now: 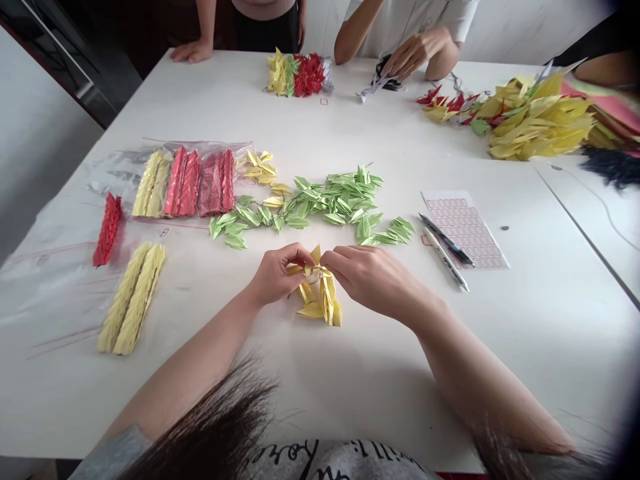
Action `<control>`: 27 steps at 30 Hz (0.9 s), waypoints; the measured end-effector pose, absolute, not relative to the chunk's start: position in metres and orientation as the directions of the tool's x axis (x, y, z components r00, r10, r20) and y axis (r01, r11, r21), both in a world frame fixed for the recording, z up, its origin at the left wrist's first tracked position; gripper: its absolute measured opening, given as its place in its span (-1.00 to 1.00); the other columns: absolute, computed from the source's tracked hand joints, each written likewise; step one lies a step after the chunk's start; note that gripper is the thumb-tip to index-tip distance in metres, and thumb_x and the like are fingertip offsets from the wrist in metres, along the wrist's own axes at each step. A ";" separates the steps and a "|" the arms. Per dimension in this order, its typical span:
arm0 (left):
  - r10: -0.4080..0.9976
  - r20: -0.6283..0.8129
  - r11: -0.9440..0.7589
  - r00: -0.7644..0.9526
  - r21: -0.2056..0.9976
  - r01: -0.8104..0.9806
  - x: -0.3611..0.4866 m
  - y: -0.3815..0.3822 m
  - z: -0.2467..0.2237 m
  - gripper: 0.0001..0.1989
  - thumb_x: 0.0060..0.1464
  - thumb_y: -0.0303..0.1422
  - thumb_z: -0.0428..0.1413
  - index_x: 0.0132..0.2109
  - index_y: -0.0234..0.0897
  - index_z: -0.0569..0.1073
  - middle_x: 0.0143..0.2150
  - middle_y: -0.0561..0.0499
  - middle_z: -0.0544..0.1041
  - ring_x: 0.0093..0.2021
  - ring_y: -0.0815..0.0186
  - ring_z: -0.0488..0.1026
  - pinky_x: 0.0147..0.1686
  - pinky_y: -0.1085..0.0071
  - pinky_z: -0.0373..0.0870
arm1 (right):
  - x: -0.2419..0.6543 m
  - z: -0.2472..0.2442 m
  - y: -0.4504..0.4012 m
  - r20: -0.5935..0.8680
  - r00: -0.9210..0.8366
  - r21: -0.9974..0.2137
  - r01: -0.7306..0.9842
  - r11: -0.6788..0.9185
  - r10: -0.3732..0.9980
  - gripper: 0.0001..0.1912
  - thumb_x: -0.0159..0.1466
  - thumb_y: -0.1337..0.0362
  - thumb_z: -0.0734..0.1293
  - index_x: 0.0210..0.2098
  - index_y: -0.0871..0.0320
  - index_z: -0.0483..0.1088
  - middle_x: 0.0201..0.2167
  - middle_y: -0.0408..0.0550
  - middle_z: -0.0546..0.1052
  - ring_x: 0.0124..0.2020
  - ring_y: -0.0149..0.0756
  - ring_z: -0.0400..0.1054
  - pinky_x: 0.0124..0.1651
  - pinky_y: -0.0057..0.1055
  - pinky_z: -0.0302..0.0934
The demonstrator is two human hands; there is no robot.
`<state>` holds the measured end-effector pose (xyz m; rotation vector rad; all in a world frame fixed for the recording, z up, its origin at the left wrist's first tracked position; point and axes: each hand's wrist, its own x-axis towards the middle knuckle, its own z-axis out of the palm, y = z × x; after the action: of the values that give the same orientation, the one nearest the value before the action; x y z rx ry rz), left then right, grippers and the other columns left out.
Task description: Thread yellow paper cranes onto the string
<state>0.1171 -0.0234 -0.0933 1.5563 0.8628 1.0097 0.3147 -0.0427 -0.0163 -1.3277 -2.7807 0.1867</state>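
My left hand (277,273) and my right hand (370,277) meet over a string of yellow folded-paper cranes (323,300), their fingertips pinching its top end. A thin thread runs between my fingers, and the rest of the yellow string lies on the white table (350,373) below them. Just beyond my hands is a long tangled strand of pale green paper cranes (310,207). My fingers hide part of the topmost yellow crane.
To the left lie tight rows of yellow cranes (131,300), a red row (107,230) and a plastic bag (170,150) with yellow and red rows. To the right are a printed sheet (465,230) and two pens (447,240). Co-workers' hands (415,53) and more cranes (530,120) are across the table.
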 end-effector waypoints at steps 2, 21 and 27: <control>0.905 0.174 -0.197 0.389 0.980 0.019 0.117 -0.024 -0.093 -0.93 -0.06 -0.47 0.21 -0.35 -0.28 0.48 -0.39 0.02 0.49 -0.34 0.34 0.45 -0.35 0.44 0.40 | 0.315 -0.016 -0.042 -0.011 -0.628 -0.140 0.772 0.620 0.778 -0.78 0.38 0.43 0.10 -0.31 0.18 0.33 -0.50 -0.15 0.28 -0.53 -0.43 -0.07 -0.46 -0.41 -0.22; 0.932 0.093 -0.091 0.350 0.996 -0.024 0.119 -0.024 -0.096 -0.82 -0.09 -0.34 0.33 -0.38 -0.33 0.51 -0.41 -0.01 0.56 -0.35 0.32 0.52 -0.33 0.41 0.48 | 0.316 -0.015 -0.043 0.011 -0.603 -0.135 0.789 0.599 0.797 -0.76 0.41 0.39 0.10 -0.33 0.18 0.33 -0.52 -0.14 0.34 -0.55 -0.42 -0.01 -0.47 -0.41 -0.20; 0.951 -0.060 0.073 0.305 0.997 -0.030 0.121 -0.024 -0.092 -0.65 -0.17 -0.16 0.40 -0.43 -0.35 0.50 -0.46 -0.02 0.57 -0.45 0.33 0.51 -0.46 0.44 0.43 | 0.319 -0.010 -0.042 0.012 -0.541 -0.146 0.831 0.537 0.841 -0.78 0.41 0.37 0.10 -0.24 0.18 0.36 -0.48 -0.10 0.44 -0.56 -0.41 0.10 -0.47 -0.41 -0.18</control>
<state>0.1207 -0.0241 -0.0920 1.2606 0.9826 0.9521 0.3191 -0.0417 -0.0097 -1.4615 -2.6828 0.1874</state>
